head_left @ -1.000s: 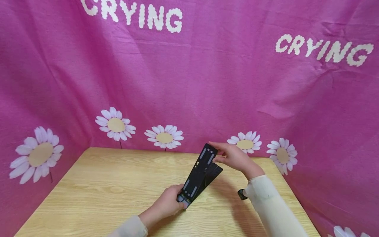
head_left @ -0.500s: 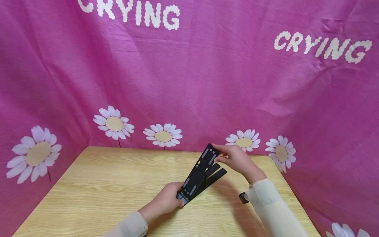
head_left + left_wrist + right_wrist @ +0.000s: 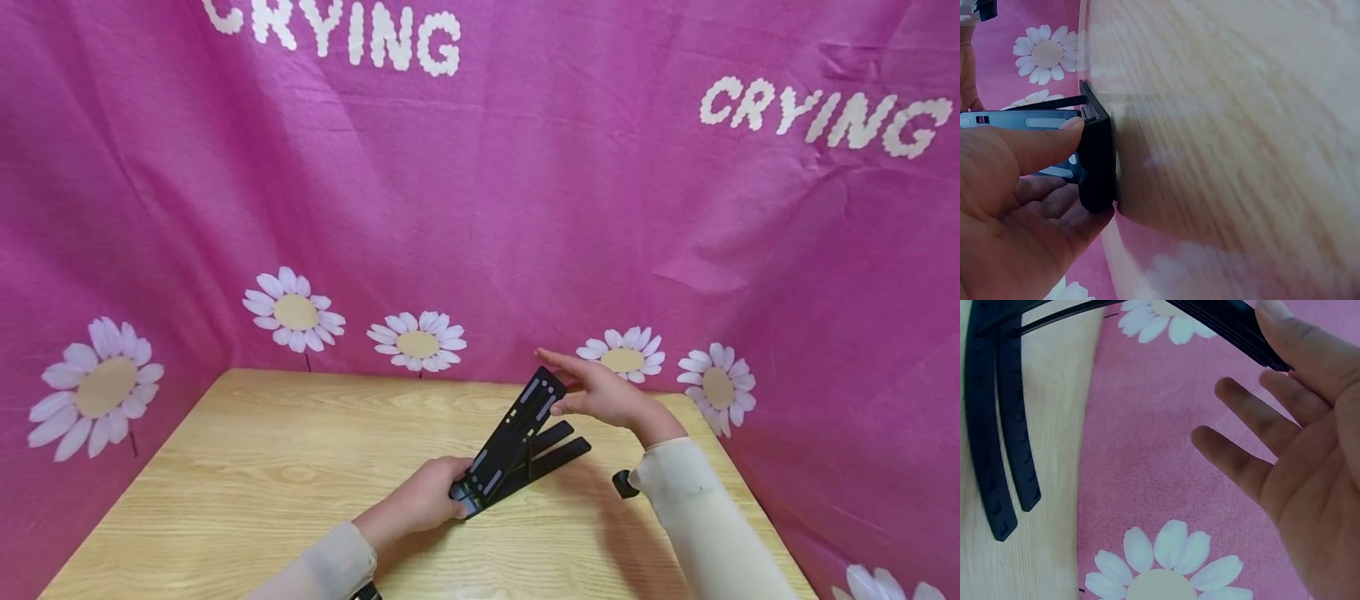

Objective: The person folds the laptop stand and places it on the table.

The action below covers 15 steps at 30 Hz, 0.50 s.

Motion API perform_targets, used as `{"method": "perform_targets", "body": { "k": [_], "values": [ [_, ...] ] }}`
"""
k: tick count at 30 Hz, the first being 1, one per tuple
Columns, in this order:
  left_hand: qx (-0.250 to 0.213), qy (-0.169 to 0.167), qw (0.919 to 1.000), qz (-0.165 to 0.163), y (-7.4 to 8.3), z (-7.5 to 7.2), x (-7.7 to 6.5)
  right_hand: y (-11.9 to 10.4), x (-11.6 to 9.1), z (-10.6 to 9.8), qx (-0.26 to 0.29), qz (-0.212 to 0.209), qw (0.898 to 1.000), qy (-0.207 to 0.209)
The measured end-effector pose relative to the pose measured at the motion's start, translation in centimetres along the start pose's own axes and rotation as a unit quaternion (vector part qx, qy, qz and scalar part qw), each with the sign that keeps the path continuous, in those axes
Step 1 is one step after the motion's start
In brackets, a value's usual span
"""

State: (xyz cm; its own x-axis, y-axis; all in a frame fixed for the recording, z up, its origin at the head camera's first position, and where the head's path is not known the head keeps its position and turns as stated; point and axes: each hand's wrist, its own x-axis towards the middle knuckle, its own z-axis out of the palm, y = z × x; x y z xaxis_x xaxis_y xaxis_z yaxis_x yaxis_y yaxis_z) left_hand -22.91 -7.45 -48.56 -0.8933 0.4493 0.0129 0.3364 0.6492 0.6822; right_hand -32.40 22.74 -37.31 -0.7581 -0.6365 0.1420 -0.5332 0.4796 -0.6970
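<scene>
Stand [image 3: 501, 450] is between my hands on the counter [image 3: 315, 450], plate angled up, 2 legs [image 3: 1015, 412] running out low below my right hand [image 3: 606, 397]. Left hand [image 3: 427, 496] grips the hinge end, thumb on 1 side, fingers round the other; probably the anchor, so the base doesn't slide while the plate is raised. Right hand is at the plate's free end: thumb looks in contact at the edge, fingers spread fairly wide, index reaching past the top. Reads as light steadying, not a full grip. Can't tell if leg tips bear fully.
</scene>
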Motion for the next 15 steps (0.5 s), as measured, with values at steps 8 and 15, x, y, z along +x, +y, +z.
{"method": "perform_targets", "body": {
  "k": [8, 15],
  "values": [
    [0.008, -0.008, 0.9998, 0.018, -0.05, -0.01, 0.06, 0.18, -0.74, -0.51, 0.020, 0.025, 0.999, -0.031],
    [0.013, -0.018, 0.9995, 0.022, -0.13, -0.31, 0.17, 0.47, -0.95, -0.28, 0.025, 0.023, 0.999, -0.006]
  ]
}}
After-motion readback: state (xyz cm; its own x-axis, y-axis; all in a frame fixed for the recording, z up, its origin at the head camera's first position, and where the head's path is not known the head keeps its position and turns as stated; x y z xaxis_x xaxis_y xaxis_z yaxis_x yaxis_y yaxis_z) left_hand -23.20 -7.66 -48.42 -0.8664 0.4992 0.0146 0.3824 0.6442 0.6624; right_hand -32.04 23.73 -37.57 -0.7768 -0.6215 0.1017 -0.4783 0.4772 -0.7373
